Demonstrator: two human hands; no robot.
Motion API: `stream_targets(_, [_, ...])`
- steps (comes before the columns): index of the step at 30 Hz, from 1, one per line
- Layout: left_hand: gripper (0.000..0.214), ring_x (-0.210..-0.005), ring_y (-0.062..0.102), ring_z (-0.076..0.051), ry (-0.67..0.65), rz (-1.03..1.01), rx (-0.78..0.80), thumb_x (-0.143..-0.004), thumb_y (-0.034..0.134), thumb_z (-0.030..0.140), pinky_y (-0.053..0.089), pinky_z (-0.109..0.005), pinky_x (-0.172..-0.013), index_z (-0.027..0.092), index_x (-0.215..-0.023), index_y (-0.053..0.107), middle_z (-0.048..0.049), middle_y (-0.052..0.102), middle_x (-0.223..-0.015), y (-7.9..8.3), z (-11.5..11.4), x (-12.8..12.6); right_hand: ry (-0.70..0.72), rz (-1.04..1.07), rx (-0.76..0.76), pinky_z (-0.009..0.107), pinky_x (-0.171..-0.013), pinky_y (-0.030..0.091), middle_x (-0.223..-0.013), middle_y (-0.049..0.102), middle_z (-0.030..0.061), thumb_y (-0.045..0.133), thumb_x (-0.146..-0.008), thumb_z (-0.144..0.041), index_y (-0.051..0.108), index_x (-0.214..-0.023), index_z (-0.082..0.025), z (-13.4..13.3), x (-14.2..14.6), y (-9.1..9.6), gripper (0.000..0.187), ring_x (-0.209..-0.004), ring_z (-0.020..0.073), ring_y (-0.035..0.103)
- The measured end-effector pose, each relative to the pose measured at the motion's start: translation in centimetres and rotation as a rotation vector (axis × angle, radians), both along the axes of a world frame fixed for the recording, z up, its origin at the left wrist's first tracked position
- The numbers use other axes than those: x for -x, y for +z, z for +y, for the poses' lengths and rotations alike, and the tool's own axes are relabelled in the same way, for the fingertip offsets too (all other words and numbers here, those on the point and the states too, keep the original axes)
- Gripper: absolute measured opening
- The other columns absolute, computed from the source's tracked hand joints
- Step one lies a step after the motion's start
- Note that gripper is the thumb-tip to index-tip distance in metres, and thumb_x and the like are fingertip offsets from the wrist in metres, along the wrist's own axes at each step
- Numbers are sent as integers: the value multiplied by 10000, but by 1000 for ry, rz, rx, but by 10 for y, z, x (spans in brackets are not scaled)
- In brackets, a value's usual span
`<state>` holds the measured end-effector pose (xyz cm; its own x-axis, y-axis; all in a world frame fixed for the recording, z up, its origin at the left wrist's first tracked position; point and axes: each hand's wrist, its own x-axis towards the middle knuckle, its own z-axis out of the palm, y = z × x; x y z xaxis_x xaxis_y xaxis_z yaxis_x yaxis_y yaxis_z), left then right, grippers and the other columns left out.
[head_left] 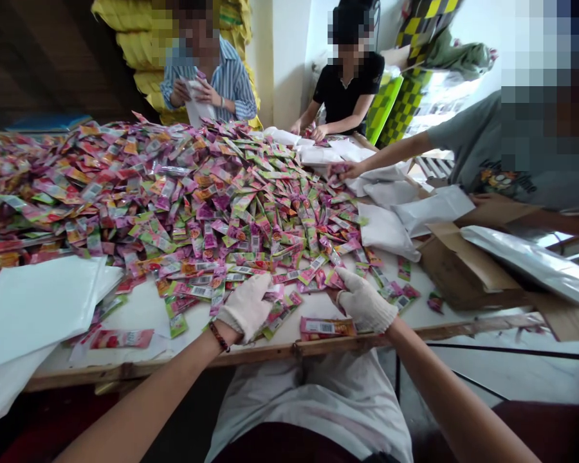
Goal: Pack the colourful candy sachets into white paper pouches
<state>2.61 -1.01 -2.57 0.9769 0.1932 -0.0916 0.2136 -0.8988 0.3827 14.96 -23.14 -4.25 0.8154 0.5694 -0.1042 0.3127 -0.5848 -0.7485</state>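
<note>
Both my hands wear white knit gloves and rest at the near edge of a big heap of small pink, green and orange sachets (212, 193) on a white table (139, 308). My left hand (247, 307) curls over a few sachets lying under its fingers. My right hand (364, 301) is closed around several sachets at the pile's edge. One orange sachet (325, 327) lies flat between my hands near the table's front edge.
White plastic bags (33, 302) lie at the left, more white bags (395, 212) at the right. An open cardboard box (468, 270) and a silver foil bag (535, 257) stand right. Three other people work at the far and right sides; yellow sacks (135, 45) are stacked behind.
</note>
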Motion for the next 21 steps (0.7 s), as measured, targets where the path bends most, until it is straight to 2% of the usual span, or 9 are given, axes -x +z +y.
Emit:
stream_targets(2, [262, -952, 625, -239, 55, 59, 9, -788, 571, 295, 474, -314, -815, 190, -1028, 582, -95, 659, -1025, 0, -1, -1, -5, -6, 3, 264, -595, 468, -666, 631, 13, 562, -739, -272, 616, -1112, -180, -4, -2, -1, 387, -638, 179, 572])
stream_targets(4, [297, -918, 635, -241, 55, 120, 32, -775, 598, 341, 474, -311, -776, 202, -1036, 574, -91, 668, -988, -5, -3, -1, -7, 2, 6, 261, -566, 454, -654, 621, 8, 560, -745, -285, 604, -1120, -180, -7, -2, -1, 392, -603, 169, 551])
stream_targets(8, [168, -909, 628, -216, 10, 75, 42, -847, 500, 292, 461, -299, -785, 200, -955, 591, -91, 663, -972, -14, 2, 0, -74, -46, -9, 271, -595, 459, -709, 629, 20, 532, -769, -294, 520, -1240, -149, -14, -6, 5, 493, -617, 167, 548])
stream_targets(10, [135, -887, 616, -202, 49, 4, 48, -861, 466, 252, 458, -301, -789, 197, -912, 579, -80, 656, -952, -10, 9, -2, -126, -151, -14, 287, -654, 472, -815, 647, 52, 557, -771, -333, 468, -1292, -128, -17, -13, 12, 567, -692, 182, 568])
stream_targets(12, [154, -803, 609, -170, 133, -48, 134, -854, 451, 193, 462, -278, -746, 198, -970, 553, -45, 654, -880, -2, 12, -10, -133, -218, 27, 298, -698, 477, -924, 650, 83, 622, -742, -388, 443, -1315, -113, -18, -24, 19, 660, -764, 202, 577])
stream_targets(14, [196, -744, 601, -146, 199, -102, 229, -846, 470, 193, 465, -252, -709, 191, -1031, 534, -22, 652, -838, 7, 7, -27, -76, -203, 103, 293, -720, 475, -969, 653, 92, 661, -716, -391, 470, -1299, -109, -13, -35, 21, 675, -800, 210, 585])
stream_targets(16, [220, -766, 609, -147, 200, -152, 282, -841, 528, 287, 472, -244, -713, 186, -1035, 544, -27, 662, -868, 11, -6, -53, 3, -174, 187, 275, -734, 465, -961, 666, 82, 631, -733, -331, 546, -1227, -120, -3, -45, 16, 544, -814, 205, 594])
stream_targets(19, [367, -858, 635, -187, 146, -83, 259, -795, 594, 454, 486, -258, -757, 188, -1047, 579, -57, 685, -960, 5, -31, -98, 58, -156, 325, 248, -717, 443, -908, 686, 65, 558, -749, -233, 646, -1049, -150, 16, -53, 0, 323, -793, 186, 602])
stream_targets(21, [410, -926, 647, -224, 124, 32, 185, -783, 600, 459, 486, -278, -793, 171, -1075, 605, -105, 692, -1017, -3, -44, -124, 39, -148, 395, 244, -678, 431, -871, 695, 71, 557, -734, -215, 666, -961, -151, 27, -54, -11, 260, -761, 184, 603])
